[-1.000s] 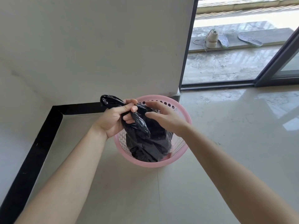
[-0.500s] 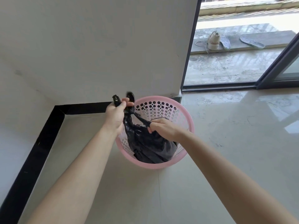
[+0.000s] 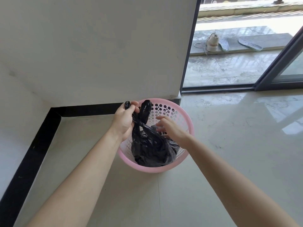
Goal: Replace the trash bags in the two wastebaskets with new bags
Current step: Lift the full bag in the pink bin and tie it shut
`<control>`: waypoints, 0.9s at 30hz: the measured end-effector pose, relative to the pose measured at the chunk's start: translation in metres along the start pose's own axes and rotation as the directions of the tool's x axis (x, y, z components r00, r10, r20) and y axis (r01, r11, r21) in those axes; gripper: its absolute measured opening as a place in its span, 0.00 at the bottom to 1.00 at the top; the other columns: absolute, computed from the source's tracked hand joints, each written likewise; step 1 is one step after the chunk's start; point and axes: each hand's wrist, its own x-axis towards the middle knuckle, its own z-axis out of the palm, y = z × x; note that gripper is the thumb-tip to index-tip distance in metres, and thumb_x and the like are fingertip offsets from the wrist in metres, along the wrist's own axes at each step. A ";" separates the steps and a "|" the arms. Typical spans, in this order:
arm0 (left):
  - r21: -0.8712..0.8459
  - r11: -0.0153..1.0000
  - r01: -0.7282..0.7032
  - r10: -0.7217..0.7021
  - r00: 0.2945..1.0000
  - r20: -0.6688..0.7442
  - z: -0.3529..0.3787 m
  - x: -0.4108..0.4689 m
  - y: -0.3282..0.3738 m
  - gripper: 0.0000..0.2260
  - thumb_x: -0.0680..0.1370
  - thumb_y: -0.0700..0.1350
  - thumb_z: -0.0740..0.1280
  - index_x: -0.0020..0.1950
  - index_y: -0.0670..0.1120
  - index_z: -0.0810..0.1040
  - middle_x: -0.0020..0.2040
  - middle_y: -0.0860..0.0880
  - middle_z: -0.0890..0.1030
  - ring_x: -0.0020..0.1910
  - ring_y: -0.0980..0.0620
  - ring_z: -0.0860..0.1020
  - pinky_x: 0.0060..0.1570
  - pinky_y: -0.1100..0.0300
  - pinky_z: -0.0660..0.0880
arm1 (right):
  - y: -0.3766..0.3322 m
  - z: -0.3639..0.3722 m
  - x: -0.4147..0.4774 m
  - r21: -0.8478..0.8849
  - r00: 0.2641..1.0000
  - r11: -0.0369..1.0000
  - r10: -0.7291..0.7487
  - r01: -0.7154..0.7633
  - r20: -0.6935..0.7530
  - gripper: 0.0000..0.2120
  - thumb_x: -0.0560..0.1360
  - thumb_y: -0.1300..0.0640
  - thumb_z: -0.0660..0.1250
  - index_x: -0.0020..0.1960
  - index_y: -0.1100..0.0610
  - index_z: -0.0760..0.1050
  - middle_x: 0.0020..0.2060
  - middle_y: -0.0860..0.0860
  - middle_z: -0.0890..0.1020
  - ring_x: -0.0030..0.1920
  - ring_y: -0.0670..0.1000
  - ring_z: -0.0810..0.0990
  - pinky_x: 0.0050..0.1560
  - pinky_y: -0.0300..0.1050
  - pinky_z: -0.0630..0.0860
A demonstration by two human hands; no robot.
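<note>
Clenching the tied ears of the black trash bag, left grip curled tight above the knot; right grip released, fingers spread just over the bag; bag sitting inside the pink wastebasket, on the floor beside the wall

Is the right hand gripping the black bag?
No, the right hand is open, fingers spread; only the left hand grips the black bag by its knot.
</note>
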 end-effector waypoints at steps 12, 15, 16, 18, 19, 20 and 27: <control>-0.434 0.900 0.032 -0.047 0.999 -0.024 0.013 -0.003 0.003 0.13 0.86 0.45 0.54 0.49 0.40 0.75 0.36 0.45 0.79 0.42 0.47 0.82 0.46 0.53 0.81 | -0.032 -0.001 0.004 0.776 0.973 0.610 0.039 0.158 -0.229 0.09 0.81 0.57 0.60 0.47 0.57 0.77 0.42 0.52 0.82 0.49 0.52 0.79 0.48 0.45 0.75; -0.692 0.721 0.047 -0.143 0.986 -0.081 0.016 0.003 0.008 0.14 0.86 0.44 0.53 0.45 0.42 0.73 0.31 0.47 0.73 0.34 0.48 0.80 0.45 0.52 0.80 | -0.042 -0.005 -0.002 0.910 0.986 0.387 0.019 0.148 -0.168 0.14 0.81 0.57 0.55 0.48 0.63 0.75 0.42 0.57 0.82 0.49 0.56 0.81 0.55 0.49 0.78; -0.725 0.686 0.054 -0.166 0.983 -0.084 0.020 0.002 0.008 0.13 0.86 0.43 0.53 0.45 0.42 0.72 0.29 0.48 0.70 0.31 0.49 0.77 0.47 0.51 0.79 | -0.046 -0.004 -0.004 0.939 0.987 0.308 0.005 0.151 -0.161 0.14 0.81 0.57 0.54 0.45 0.64 0.74 0.37 0.57 0.81 0.44 0.56 0.82 0.54 0.50 0.80; -0.727 0.685 0.046 -0.192 0.974 -0.120 0.030 -0.002 0.005 0.12 0.85 0.42 0.53 0.45 0.42 0.71 0.27 0.49 0.64 0.26 0.51 0.69 0.46 0.51 0.79 | -0.055 -0.003 -0.005 0.966 0.981 0.187 0.042 0.179 -0.190 0.13 0.80 0.58 0.54 0.37 0.58 0.67 0.26 0.53 0.70 0.29 0.53 0.74 0.46 0.51 0.80; -0.688 0.725 0.025 -0.202 0.963 -0.178 0.031 -0.003 0.002 0.12 0.85 0.41 0.53 0.45 0.41 0.71 0.27 0.50 0.62 0.24 0.52 0.65 0.39 0.55 0.79 | -0.056 -0.007 -0.005 0.961 0.972 0.194 0.089 0.198 -0.218 0.13 0.79 0.59 0.55 0.35 0.55 0.63 0.23 0.50 0.63 0.24 0.50 0.67 0.38 0.48 0.78; -0.625 0.780 0.004 -0.211 0.943 -0.257 0.028 -0.003 0.000 0.11 0.84 0.39 0.53 0.45 0.41 0.71 0.26 0.50 0.61 0.22 0.53 0.62 0.31 0.59 0.75 | -0.054 -0.014 -0.004 0.947 0.959 0.240 0.136 0.212 -0.249 0.14 0.79 0.59 0.55 0.34 0.54 0.60 0.23 0.48 0.59 0.22 0.49 0.60 0.29 0.43 0.72; -0.286 0.958 -0.015 -0.173 0.766 -0.619 -0.047 0.007 -0.005 0.11 0.80 0.37 0.49 0.48 0.44 0.71 0.26 0.51 0.60 0.20 0.55 0.57 0.21 0.65 0.56 | -0.001 -0.087 -0.005 0.747 0.713 0.609 0.397 0.265 -0.577 0.07 0.77 0.58 0.54 0.41 0.52 0.60 0.22 0.47 0.56 0.22 0.47 0.53 0.23 0.38 0.52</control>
